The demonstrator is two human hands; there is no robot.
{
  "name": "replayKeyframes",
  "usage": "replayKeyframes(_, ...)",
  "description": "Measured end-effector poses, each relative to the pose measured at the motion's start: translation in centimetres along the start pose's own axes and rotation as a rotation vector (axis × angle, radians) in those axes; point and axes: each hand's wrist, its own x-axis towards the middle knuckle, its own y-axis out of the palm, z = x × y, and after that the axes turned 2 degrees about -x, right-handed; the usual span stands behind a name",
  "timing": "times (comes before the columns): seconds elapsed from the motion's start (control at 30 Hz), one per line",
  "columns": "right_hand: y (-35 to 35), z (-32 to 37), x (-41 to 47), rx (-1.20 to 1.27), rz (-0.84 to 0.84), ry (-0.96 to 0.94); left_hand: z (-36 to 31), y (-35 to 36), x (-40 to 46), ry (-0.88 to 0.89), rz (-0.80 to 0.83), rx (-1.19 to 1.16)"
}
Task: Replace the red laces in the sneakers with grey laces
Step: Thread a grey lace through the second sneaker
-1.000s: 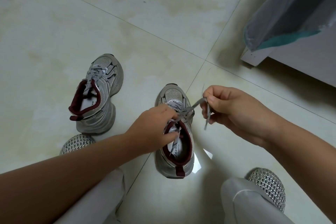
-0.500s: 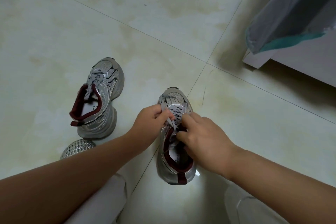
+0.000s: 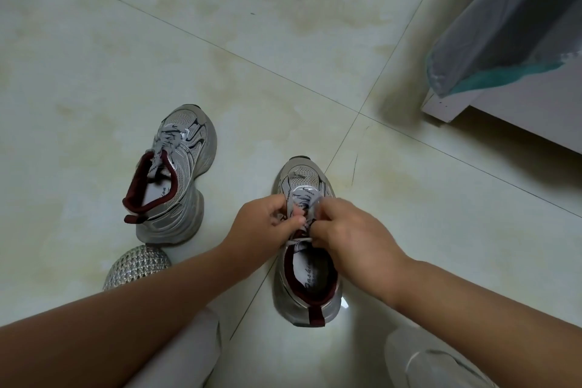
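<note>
Standing upright on the tiled floor (image 3: 283, 50) between your knees, the near sneaker (image 3: 307, 287) points its toe away from you, its grey lace (image 3: 302, 198) threaded over the tongue. Your left hand (image 3: 261, 227) has its fingers curled, pinching the lace at the upper eyelets. Your right hand (image 3: 352, 236) meets it from the other side, fingers likewise curled on the lace; a short length runs between the two hands. The second sneaker (image 3: 176, 176) stands to the left, well apart, also laced in grey. A woven silver shoe (image 3: 135, 266) shows below it. A white furniture edge (image 3: 447, 107) sits far right.
</note>
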Motion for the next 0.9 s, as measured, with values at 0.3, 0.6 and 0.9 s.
replayKeyframes(0.3,-5.5,-0.1,-0.1,1.238,-0.278,0.627,0.1,0.1,-0.7,-0.012,-0.026,-0.010)
replayKeyframes(0.6,-1.9,-3.1,1.7,0.420,0.228,0.785,1.6,-2.0,0.7,-0.492,-0.345,-0.250)
replayKeyframes(0.9,-1.0,-1.4,5.3,0.227,0.166,0.407,-0.3,-1.3,1.5,0.023,-0.103,0.388)
